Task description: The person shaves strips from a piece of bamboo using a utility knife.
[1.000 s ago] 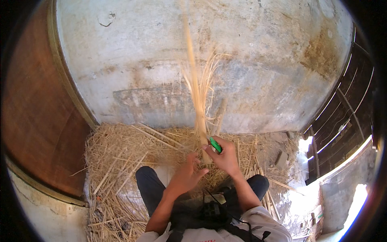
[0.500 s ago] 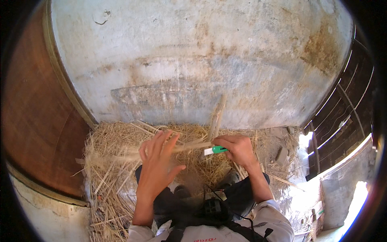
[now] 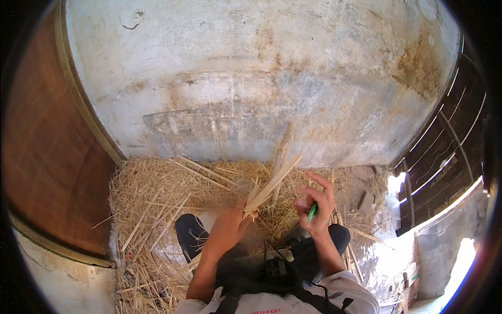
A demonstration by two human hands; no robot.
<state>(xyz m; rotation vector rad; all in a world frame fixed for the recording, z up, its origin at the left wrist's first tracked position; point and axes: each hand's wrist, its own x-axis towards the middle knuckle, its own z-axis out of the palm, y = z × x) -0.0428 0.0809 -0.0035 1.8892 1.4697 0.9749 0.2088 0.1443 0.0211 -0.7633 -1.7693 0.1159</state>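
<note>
My left hand is closed around a pale split-wood strip, which looks like bamboo, with frayed fibres curling off it by the fingers. The strip slants up and to the right, its far end in front of the wall. Apart from the strip, on the right, my right hand keeps a green-handled utility knife tucked in the palm. Its thumb and forefinger are raised and spread. The knife's blade is hidden in this view.
Straw and shavings cover the floor, with loose strips on the left. A stick leans on the stained wall ahead. A brown wooden panel stands left; a small block lies right. My knees flank the work.
My left hand, open before, has closed on the strip and come lower. The strip has swung from level to slanting upward. My right hand has let go of it, turning the knife inward.
</note>
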